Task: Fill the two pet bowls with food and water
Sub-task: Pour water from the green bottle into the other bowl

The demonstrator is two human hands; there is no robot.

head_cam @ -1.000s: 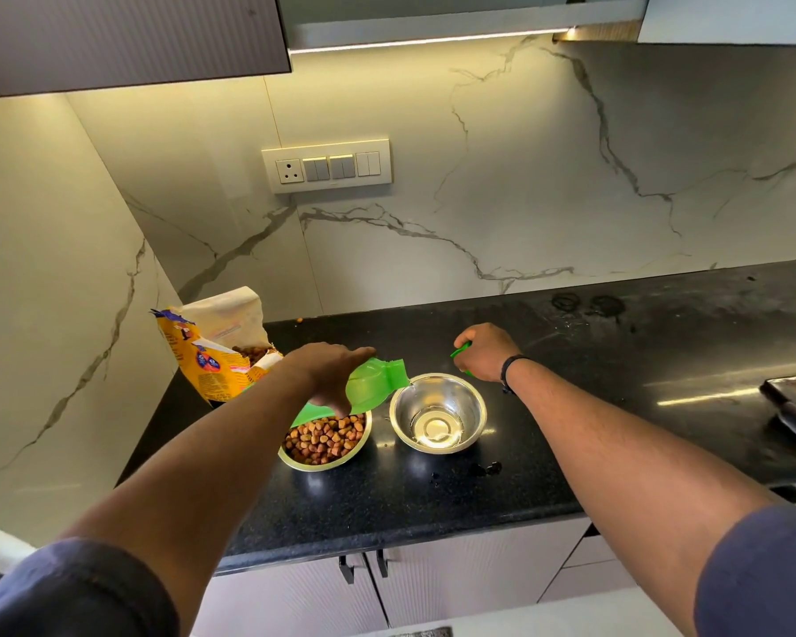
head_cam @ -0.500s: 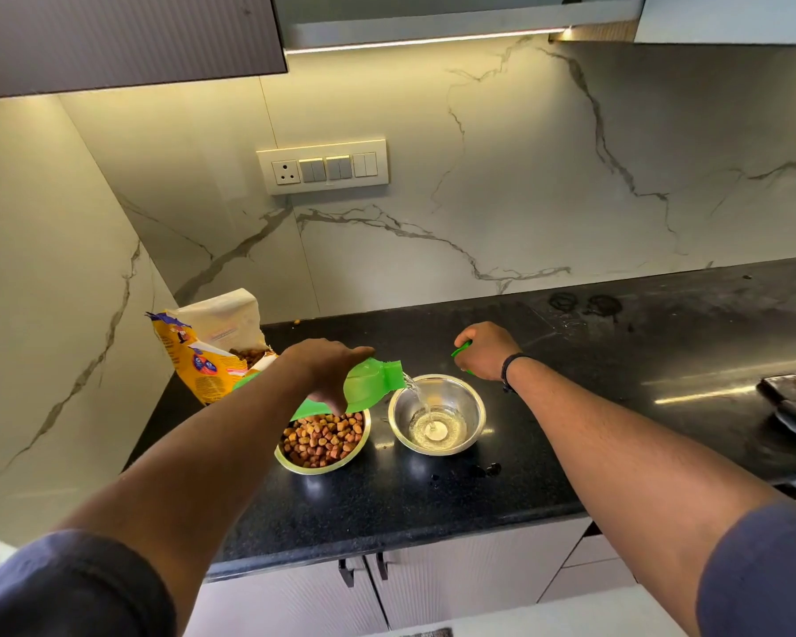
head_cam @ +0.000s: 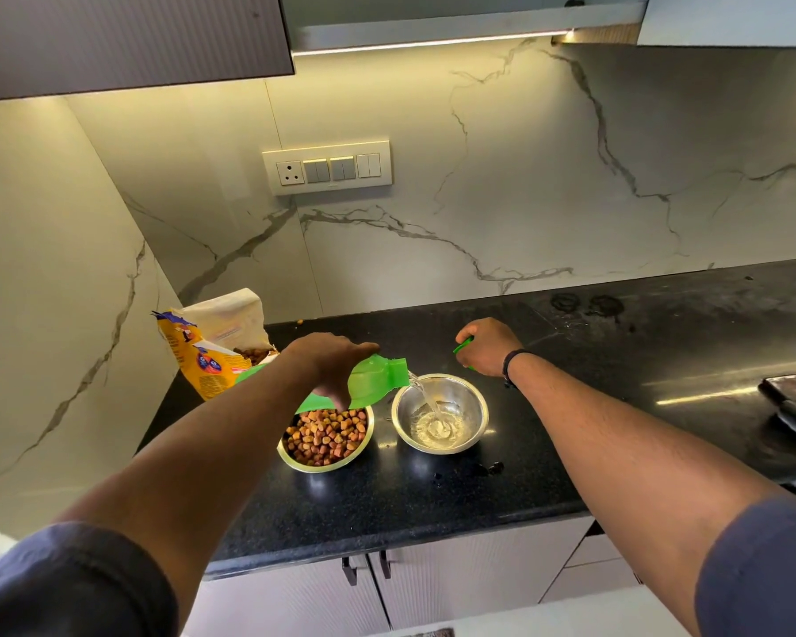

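food bowl point(head_cam: 326, 438) nearest you, heaped with kibble, done. just right of it, water bowl point(head_cam: 440, 413): thin steel, light, slick, likely skids if bumped. water stream landing inside, level low.

your left hand point(head_cam: 336, 367) wraps tilted green bottle point(head_cam: 373, 383), spout over water bowl rim. bottle likely soft plastic: grip mid-body, no squeezing.

your right hand point(head_cam: 487, 346) curled on small green piece, probably cap point(head_cam: 463, 347).

kibble bag point(head_cam: 212, 344) open, far left.
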